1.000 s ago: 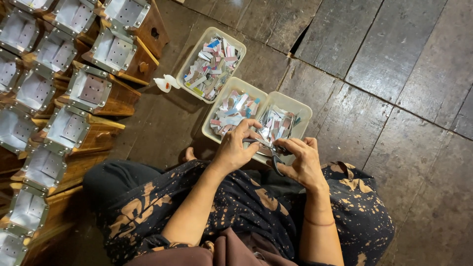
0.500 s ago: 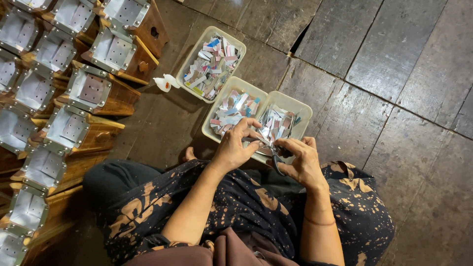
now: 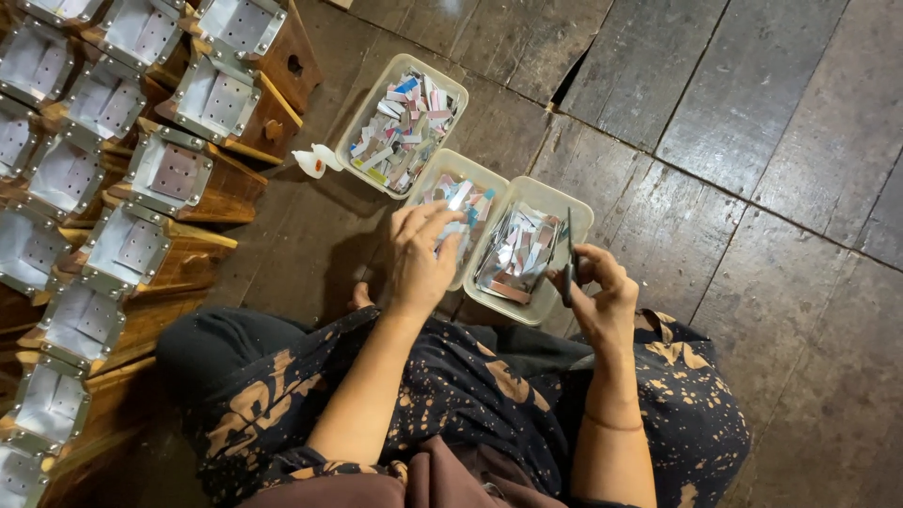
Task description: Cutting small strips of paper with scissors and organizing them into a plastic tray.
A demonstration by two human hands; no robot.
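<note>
I sit on a wooden floor with three pale plastic trays of small coloured paper slips in front of me. My left hand [image 3: 425, 256] reaches over the middle tray [image 3: 485, 179], its fingers pinching a light slip [image 3: 452, 229]. My right hand [image 3: 594, 286] is beside the right tray [image 3: 580, 209] and grips a thin dark tool [image 3: 568, 246], which looks like scissors and points upward. The third tray [image 3: 369, 115] lies farther away to the left, heaped with slips.
Rows of wooden boxes with metal-framed square tops [image 3: 175, 171] line the left side. A small white bottle [image 3: 316, 161] lies on the floor beside the far tray. Dark floor planks [image 3: 752, 141] stretch to the right. My patterned dark clothing [image 3: 451, 395] covers my legs below.
My hands have drawn apart. The left hand moved left over the middle tray, and the right hand shifted right, raising the dark tool upright.
</note>
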